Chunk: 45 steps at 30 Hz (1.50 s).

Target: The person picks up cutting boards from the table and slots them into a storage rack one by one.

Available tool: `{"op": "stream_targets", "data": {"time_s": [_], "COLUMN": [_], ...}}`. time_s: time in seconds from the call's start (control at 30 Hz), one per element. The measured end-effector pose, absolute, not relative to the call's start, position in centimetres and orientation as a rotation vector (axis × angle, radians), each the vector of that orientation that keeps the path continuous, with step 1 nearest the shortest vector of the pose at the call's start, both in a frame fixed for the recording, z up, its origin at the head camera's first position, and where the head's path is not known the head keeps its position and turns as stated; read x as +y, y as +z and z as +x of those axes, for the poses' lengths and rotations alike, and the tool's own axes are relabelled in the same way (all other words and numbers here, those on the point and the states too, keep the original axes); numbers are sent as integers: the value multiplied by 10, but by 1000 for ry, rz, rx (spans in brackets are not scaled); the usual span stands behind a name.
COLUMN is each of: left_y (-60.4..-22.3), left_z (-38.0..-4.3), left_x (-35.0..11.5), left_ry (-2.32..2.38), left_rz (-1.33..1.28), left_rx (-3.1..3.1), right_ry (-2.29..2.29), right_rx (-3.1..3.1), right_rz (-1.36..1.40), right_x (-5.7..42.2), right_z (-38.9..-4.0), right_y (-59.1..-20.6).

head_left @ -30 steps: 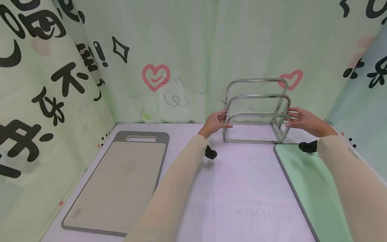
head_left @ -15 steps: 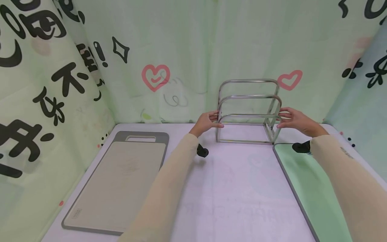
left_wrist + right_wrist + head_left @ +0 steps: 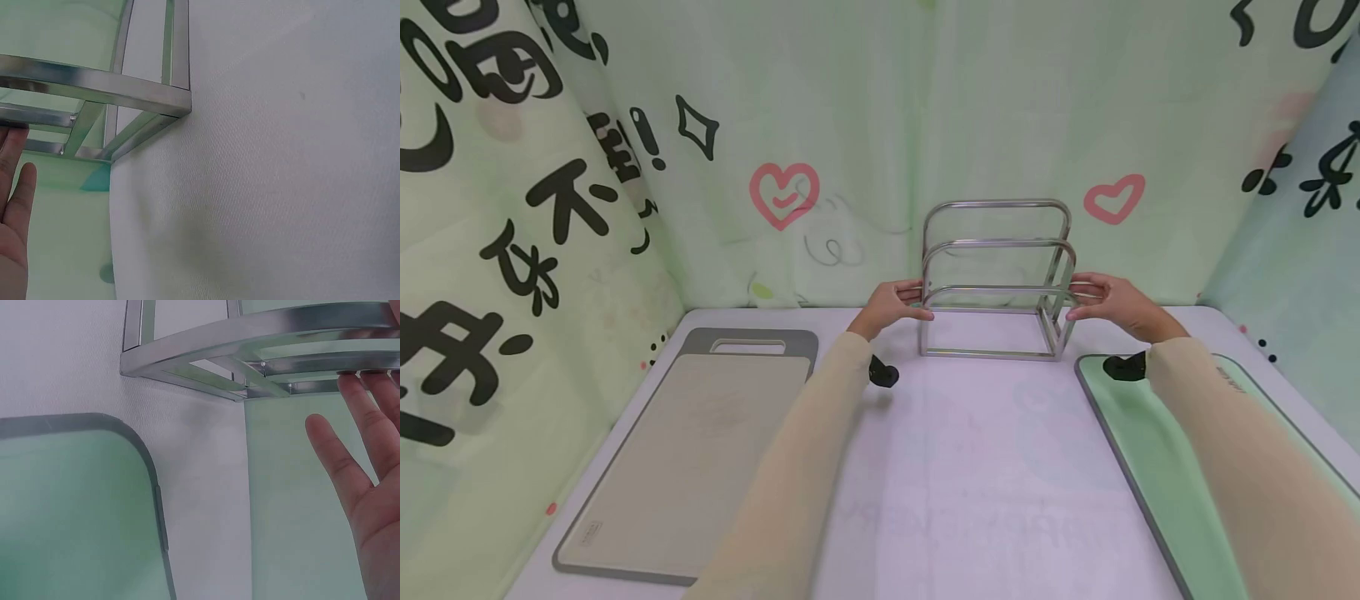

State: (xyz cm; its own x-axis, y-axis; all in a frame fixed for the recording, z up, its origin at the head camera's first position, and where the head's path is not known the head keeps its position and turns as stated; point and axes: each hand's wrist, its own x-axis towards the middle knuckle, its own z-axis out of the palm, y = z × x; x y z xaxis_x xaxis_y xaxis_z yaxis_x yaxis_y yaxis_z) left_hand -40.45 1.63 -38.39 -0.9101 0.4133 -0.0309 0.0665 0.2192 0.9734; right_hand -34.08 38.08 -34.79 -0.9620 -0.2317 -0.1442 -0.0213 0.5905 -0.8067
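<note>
An upright rack (image 3: 1000, 242) of shiny metal tubing with three rounded hoops stands at the back of the table. My left hand (image 3: 886, 308) holds its left side, the thumb lying across the front hoop and the fingers at the hoop behind. On the opposite side my right hand (image 3: 1116, 307) holds the rack the same way. In the right wrist view, extended fingers (image 3: 369, 419) touch the tubing of a rear hoop. The left wrist view catches only part of the left hand (image 3: 14, 206) beside the metal frame (image 3: 94, 84).
A beige cutting board (image 3: 700, 433) with a grey rim and handle slot lies at the left. A green board (image 3: 1157, 442) with a grey edge lies at the right, partly under my right sleeve. A printed curtain (image 3: 850, 150) rises behind the pale table (image 3: 970, 467).
Both hands have moved left together with the rack along the table's back. The rack now stands left of the right-hand pink heart it overlapped earlier. Both boards lie where they were.
</note>
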Motion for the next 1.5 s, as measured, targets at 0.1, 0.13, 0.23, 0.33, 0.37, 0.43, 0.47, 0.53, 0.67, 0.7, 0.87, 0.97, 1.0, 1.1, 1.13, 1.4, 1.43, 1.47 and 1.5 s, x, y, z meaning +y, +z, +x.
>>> {"op": "stream_targets", "data": {"time_s": [0.1,0.13,0.23,0.33,0.37,0.43,0.47,0.53,0.67,0.7,0.87,0.97,1.0,1.1,1.13,1.4,1.43,1.47,1.5], "left_y": [-386,-386,-387,-386,-386,-385,-385,-385,-385,-385,-384,-385,-385,-386,-387,-387,-387,-388,-388], "left_z": [-407,-408,-410,-410,-410,-410,-410,-409,-409,-409,-405,-403,-403,-403,-402,-399,-398,-398,-398], "left_x": [10,7,2,-3,-5,-8,-9,-12,-19,-21,-32,-37,-38,-42,-42,-46,-46,-47,-48], "left_ry": [1751,1749,1739,1730,1726,1723,1723,1718,1731,1731,1721,1717,1714,1704,1697,1668,1665,1664,1662], "left_rz": [445,440,430,425,423,420,417,412,407,407,414,427,431,430,426,400,398,398,401], "left_rx": [2207,2210,2218,2226,2230,2234,2233,2238,2227,2229,2246,2246,2245,2243,2245,2262,2263,2262,2262], "right_ry": [-1311,-1311,-1302,-1297,-1298,-1306,-1315,-1331,-1338,-1329,-1310,-1309,-1311,-1312,-1312,-1294,-1286,-1280,-1273], "right_rx": [2583,2585,2597,2611,2612,2608,2602,2591,2585,2590,2595,2594,2594,2592,2590,2595,2600,2602,2604], "right_rz": [-220,-220,-222,-217,-216,-217,-217,-218,-227,-228,-248,-257,-255,-259,-257,-241,-243,-248,-255], "right_x": [377,376,371,367,365,363,362,360,353,351,341,337,335,333,332,329,328,327,326], "right_z": [-341,-341,-341,-342,-342,-343,-343,-345,-347,-348,-350,-349,-348,-347,-346,-341,-341,-341,-340], "right_y": [-350,-350,-350,-351,-350,-350,-350,-350,-351,-351,-352,-353,-354,-355,-356,-357,-357,-357,-357]}}
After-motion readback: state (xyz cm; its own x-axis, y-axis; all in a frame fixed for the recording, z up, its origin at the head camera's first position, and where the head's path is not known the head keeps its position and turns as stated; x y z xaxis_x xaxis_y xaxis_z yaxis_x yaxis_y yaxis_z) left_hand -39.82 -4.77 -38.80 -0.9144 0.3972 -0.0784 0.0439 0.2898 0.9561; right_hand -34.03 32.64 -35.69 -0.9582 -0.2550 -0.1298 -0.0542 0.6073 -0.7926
